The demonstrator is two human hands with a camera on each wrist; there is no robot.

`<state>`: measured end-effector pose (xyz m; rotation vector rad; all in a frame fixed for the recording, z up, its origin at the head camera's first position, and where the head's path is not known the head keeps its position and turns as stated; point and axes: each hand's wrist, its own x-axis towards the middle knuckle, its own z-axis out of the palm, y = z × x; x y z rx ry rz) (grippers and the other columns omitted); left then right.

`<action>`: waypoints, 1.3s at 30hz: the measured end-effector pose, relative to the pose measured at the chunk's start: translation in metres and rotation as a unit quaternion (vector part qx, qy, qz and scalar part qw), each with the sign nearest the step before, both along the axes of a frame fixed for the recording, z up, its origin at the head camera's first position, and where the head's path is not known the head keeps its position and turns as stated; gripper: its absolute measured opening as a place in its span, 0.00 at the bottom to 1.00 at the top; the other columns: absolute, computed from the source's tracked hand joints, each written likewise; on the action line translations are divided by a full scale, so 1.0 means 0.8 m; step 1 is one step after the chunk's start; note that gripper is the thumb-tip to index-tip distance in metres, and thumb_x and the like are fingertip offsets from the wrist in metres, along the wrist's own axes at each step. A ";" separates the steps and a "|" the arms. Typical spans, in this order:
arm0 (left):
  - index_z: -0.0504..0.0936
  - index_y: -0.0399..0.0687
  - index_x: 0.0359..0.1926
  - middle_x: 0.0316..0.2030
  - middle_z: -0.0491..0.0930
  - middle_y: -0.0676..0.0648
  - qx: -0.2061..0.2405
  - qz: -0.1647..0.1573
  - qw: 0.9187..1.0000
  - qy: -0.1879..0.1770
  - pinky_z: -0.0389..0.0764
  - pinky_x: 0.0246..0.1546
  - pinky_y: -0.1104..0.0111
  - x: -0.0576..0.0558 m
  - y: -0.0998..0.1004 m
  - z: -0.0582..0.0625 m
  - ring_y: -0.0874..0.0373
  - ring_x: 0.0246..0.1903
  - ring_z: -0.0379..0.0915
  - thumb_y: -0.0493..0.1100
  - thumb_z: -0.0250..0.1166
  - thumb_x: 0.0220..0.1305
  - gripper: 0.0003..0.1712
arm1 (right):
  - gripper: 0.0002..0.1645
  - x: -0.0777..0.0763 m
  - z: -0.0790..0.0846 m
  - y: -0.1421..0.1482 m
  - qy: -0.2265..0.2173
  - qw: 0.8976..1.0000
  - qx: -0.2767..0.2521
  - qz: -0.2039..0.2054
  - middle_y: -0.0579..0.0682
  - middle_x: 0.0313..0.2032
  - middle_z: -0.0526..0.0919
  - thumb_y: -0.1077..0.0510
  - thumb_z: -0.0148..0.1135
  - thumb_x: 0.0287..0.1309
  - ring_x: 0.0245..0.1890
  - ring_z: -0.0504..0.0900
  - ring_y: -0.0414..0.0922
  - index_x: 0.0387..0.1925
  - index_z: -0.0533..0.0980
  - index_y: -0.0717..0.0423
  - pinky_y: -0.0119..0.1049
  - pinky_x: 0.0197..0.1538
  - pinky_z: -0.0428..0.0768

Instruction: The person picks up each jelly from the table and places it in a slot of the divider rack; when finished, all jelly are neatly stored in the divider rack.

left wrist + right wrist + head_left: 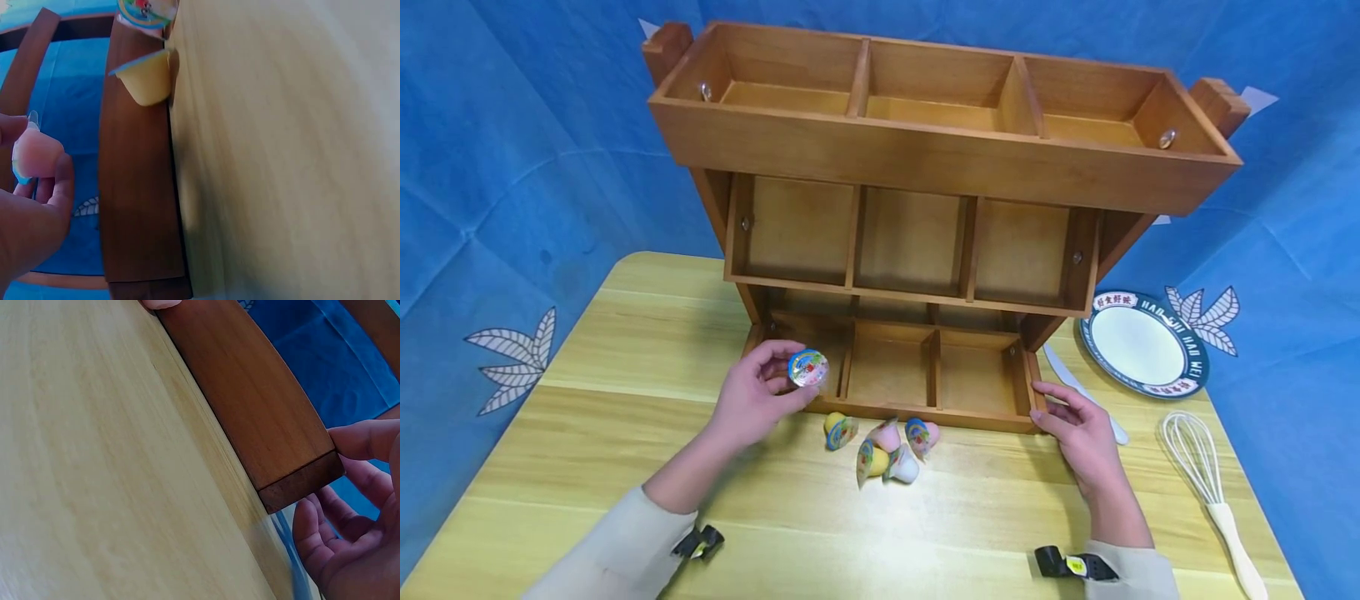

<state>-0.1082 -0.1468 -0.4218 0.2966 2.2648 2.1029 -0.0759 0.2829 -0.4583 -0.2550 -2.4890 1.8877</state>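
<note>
My left hand (747,406) pinches a small jelly cup (807,367), its printed foil lid turned up, above the left compartment of the bottom tier. The left wrist view shows the pink body of this jelly cup (39,153) between thumb and fingers. My right hand (1081,435) holds the front right corner of the three-tier wooden rack (925,154), thumb and fingertips against the bottom tier's end (303,481). Several more jelly cups, including a yellow one (877,460) and a white one (906,467), lie on the table before the rack.
Right of the rack are a plate (1138,343) with a dark green rim, a pale knife-like utensil (1075,383) partly behind my right hand, and a whisk (1213,492) with a cream handle. Blue cloth (535,167) surrounds the wooden table (595,467). The upper tiers overhang the bottom compartments.
</note>
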 end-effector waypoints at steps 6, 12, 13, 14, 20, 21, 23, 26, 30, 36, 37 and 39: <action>0.74 0.29 0.56 0.47 0.76 0.33 0.000 0.025 1.000 -0.015 0.84 0.39 0.67 -0.022 0.003 -0.007 0.48 0.42 0.79 0.23 0.72 0.52 0.29 | 0.26 -0.001 0.001 -0.001 0.000 1.000 -0.005 -0.002 0.52 0.60 0.70 0.66 0.66 0.63 0.46 0.77 0.42 0.62 0.74 0.65 0.27 0.42 0.80; 0.74 0.31 0.57 0.50 0.76 0.35 -0.027 0.046 0.998 -0.018 0.81 0.41 0.71 -0.039 0.007 -0.012 0.45 0.48 0.76 0.28 0.73 0.54 0.29 | 0.26 -0.001 0.000 0.000 -0.001 1.000 -0.010 -0.001 0.52 0.60 0.71 0.66 0.66 0.63 0.46 0.77 0.41 0.62 0.74 0.64 0.27 0.42 0.80; 0.74 0.31 0.57 0.49 0.76 0.35 -0.031 0.048 0.998 -0.019 0.81 0.41 0.72 -0.042 0.008 -0.013 0.45 0.48 0.76 0.29 0.74 0.54 0.29 | 0.26 -0.001 -0.001 0.000 0.000 1.000 -0.011 -0.001 0.51 0.60 0.71 0.66 0.65 0.63 0.46 0.77 0.41 0.62 0.74 0.65 0.27 0.42 0.80; 0.75 0.31 0.58 0.49 0.77 0.35 -0.032 0.049 0.998 -0.020 0.81 0.40 0.72 -0.045 0.010 -0.014 0.44 0.48 0.76 0.29 0.74 0.54 0.30 | 0.26 -0.001 -0.001 0.000 0.001 1.000 -0.012 -0.001 0.52 0.60 0.71 0.66 0.65 0.63 0.46 0.77 0.41 0.62 0.74 0.65 0.26 0.43 0.80; 0.76 0.35 0.57 0.48 0.79 0.37 -0.064 0.056 0.996 -0.029 0.82 0.38 0.69 -0.058 0.017 -0.017 0.46 0.47 0.78 0.32 0.75 0.54 0.30 | 0.26 -0.001 -0.002 0.001 0.001 1.000 -0.018 0.001 0.52 0.61 0.70 0.66 0.66 0.63 0.47 0.77 0.42 0.62 0.74 0.65 0.27 0.43 0.80; 0.76 0.36 0.57 0.48 0.79 0.38 -0.072 0.059 0.995 -0.029 0.82 0.39 0.69 -0.060 0.017 -0.017 0.47 0.47 0.79 0.33 0.76 0.53 0.30 | 0.26 -0.001 -0.002 0.000 0.000 1.000 -0.019 0.001 0.52 0.61 0.70 0.66 0.66 0.63 0.47 0.77 0.42 0.62 0.74 0.65 0.27 0.43 0.80; 0.77 0.36 0.57 0.48 0.79 0.38 -0.085 0.061 0.994 -0.028 0.83 0.40 0.67 -0.063 0.019 -0.019 0.46 0.47 0.79 0.33 0.76 0.53 0.30 | 0.26 -0.001 -0.002 0.000 -0.001 1.000 -0.019 0.000 0.52 0.61 0.70 0.66 0.66 0.63 0.47 0.77 0.43 0.62 0.74 0.65 0.27 0.43 0.80; 0.77 0.35 0.57 0.48 0.79 0.38 -0.095 0.067 0.993 -0.027 0.83 0.42 0.65 -0.068 0.021 -0.021 0.46 0.46 0.79 0.33 0.76 0.52 0.31 | 0.26 -0.001 -0.002 -0.001 -0.001 1.000 -0.017 0.000 0.52 0.61 0.70 0.66 0.66 0.63 0.47 0.77 0.43 0.62 0.74 0.65 0.27 0.43 0.80; 0.77 0.35 0.57 0.47 0.80 0.37 -0.103 0.076 0.991 -0.031 0.83 0.43 0.63 -0.075 0.024 -0.024 0.46 0.45 0.79 0.33 0.77 0.51 0.31 | 0.26 -0.001 -0.001 -0.001 0.000 1.000 -0.012 -0.003 0.51 0.60 0.71 0.66 0.66 0.63 0.47 0.77 0.42 0.62 0.74 0.65 0.26 0.43 0.80; 0.76 0.35 0.58 0.49 0.79 0.37 -0.103 0.072 0.990 -0.061 0.82 0.45 0.61 -0.081 0.026 -0.027 0.45 0.47 0.78 0.33 0.77 0.51 0.32 | 0.25 -0.001 -0.001 -0.001 0.002 1.000 -0.010 -0.006 0.48 0.58 0.72 0.66 0.66 0.63 0.46 0.76 0.43 0.61 0.75 0.65 0.26 0.42 0.79; 0.76 0.36 0.58 0.49 0.79 0.37 -0.103 0.072 0.990 -0.066 0.82 0.45 0.61 -0.082 0.026 -0.028 0.45 0.47 0.78 0.33 0.77 0.51 0.32 | 0.25 0.000 -0.001 -0.001 0.003 1.000 -0.010 -0.007 0.48 0.57 0.73 0.66 0.66 0.62 0.46 0.76 0.43 0.60 0.75 0.65 0.26 0.42 0.79; 0.76 0.36 0.58 0.49 0.79 0.37 -0.105 0.070 0.989 -0.071 0.82 0.44 0.62 -0.084 0.026 -0.029 0.45 0.47 0.77 0.33 0.77 0.51 0.32 | 0.24 0.000 -0.001 -0.002 0.005 1.000 -0.008 -0.009 0.47 0.57 0.73 0.66 0.66 0.62 0.46 0.75 0.43 0.60 0.75 0.65 0.26 0.42 0.79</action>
